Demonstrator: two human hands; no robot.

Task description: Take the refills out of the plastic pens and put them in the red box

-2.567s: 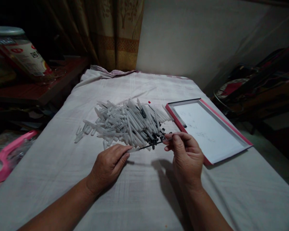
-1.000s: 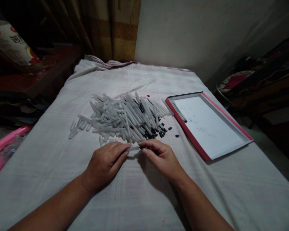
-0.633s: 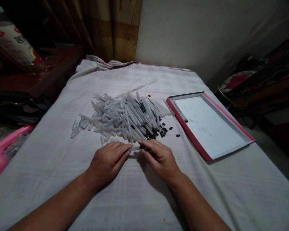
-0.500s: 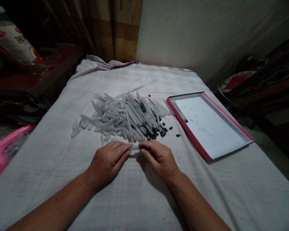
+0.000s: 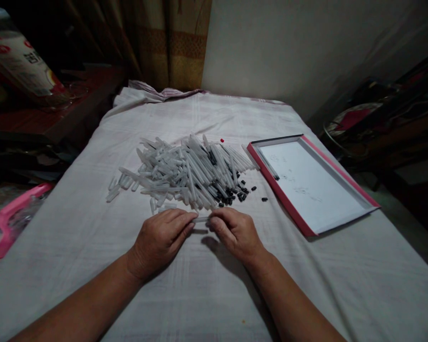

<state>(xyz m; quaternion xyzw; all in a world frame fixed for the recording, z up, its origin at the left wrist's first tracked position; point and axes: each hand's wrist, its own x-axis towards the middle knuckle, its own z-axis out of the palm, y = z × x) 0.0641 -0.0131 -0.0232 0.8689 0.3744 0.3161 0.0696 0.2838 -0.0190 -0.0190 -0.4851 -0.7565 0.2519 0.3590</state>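
Observation:
Between my two hands, just in front of the pile, is a thin translucent pen barrel (image 5: 201, 219). My left hand (image 5: 166, 233) pinches its left end between thumb and fingers. At the other end my right hand (image 5: 235, 232) is closed on the barrel, its thumb against the bent fingers; whether a small part is also in that pinch is hidden. Beyond my hands lies a heap of clear pen barrels and caps (image 5: 178, 171). Small black plugs (image 5: 231, 195) are scattered at the heap's right front side, and one red plug (image 5: 222, 140) lies behind it.
A shallow red-edged box lid (image 5: 288, 197) on the right holds a few thin pens (image 5: 269, 166) along its left side. White cloth (image 5: 128, 304) covers the table. A large labelled jar (image 5: 20, 61) stands on a brown table at left, above a pink plastic handle (image 5: 18, 209).
My right thumb has shifted up against the fingers at the barrel's right end. My left hand keeps its pinch, and the heap looks the same.

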